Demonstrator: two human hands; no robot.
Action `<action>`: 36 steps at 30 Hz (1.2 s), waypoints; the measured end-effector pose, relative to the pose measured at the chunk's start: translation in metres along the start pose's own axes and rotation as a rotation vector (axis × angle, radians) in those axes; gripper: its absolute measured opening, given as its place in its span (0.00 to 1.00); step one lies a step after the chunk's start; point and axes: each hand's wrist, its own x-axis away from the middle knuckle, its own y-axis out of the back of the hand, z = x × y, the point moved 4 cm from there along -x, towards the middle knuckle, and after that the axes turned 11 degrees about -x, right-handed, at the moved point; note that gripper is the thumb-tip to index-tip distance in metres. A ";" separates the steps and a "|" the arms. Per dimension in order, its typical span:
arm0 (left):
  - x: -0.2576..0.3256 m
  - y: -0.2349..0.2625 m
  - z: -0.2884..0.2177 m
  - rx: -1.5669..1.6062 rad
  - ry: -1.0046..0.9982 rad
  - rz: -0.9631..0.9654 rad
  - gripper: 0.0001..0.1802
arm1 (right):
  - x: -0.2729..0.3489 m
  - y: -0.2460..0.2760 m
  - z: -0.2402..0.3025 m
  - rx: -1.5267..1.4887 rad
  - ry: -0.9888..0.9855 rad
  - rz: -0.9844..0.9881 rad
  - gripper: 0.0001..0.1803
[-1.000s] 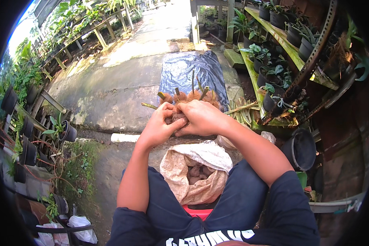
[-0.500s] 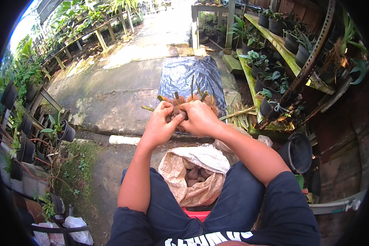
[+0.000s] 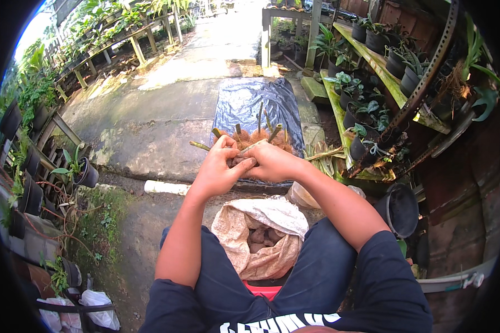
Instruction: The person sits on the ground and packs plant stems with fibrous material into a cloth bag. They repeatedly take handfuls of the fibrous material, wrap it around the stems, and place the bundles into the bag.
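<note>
Above the open sack (image 3: 261, 238), a small brown clump (image 3: 240, 160) is pinched between left hand (image 3: 219, 169) and right hand (image 3: 272, 162), both closed on it. Grip is best kept firm, and the stems (image 3: 261, 133) beyond left undisturbed.
</note>
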 end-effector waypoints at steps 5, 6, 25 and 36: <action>0.000 0.002 0.002 0.132 0.018 -0.201 0.19 | 0.000 0.005 0.017 0.174 -0.037 -0.106 0.27; -0.001 0.002 0.005 0.144 0.022 -0.222 0.18 | -0.001 0.006 0.020 0.189 -0.029 -0.143 0.28; 0.000 -0.004 0.022 0.536 0.041 -0.063 0.22 | 0.012 -0.015 0.048 0.279 0.170 -0.366 0.21; 0.003 -0.009 0.021 0.678 0.138 0.126 0.33 | 0.003 -0.011 0.029 -0.530 0.005 -0.029 0.31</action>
